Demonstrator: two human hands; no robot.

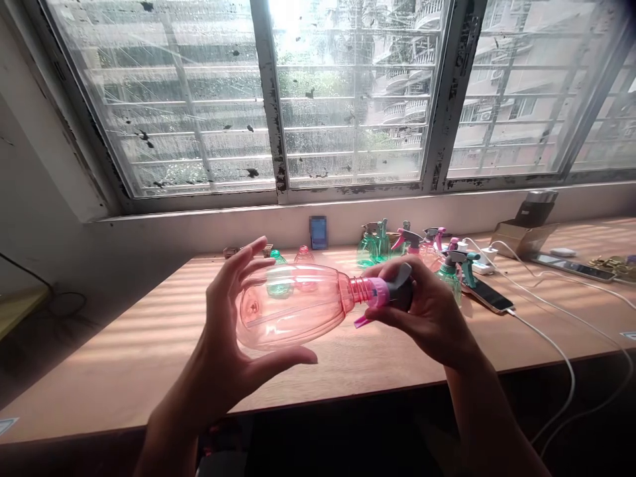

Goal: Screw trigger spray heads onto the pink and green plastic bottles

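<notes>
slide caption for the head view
Left hand cradles a pink spray bottle sideways while right hand grips its trigger head above a wooden desk

tally, desk by the window

pink spray bottle (293,305) in hand: one. small bottles (278,257) behind it: two, one green, one pink. trigger bottles (450,273) clustered right: about five, overlapping. phones (489,297) lying flat: two. white cables (546,338): two.

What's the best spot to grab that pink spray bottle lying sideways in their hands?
The pink bottle lies sideways; the left hand cups its base, the right hand wraps the spray head. Its wide middle is bare, so probably grip there from above.
</notes>
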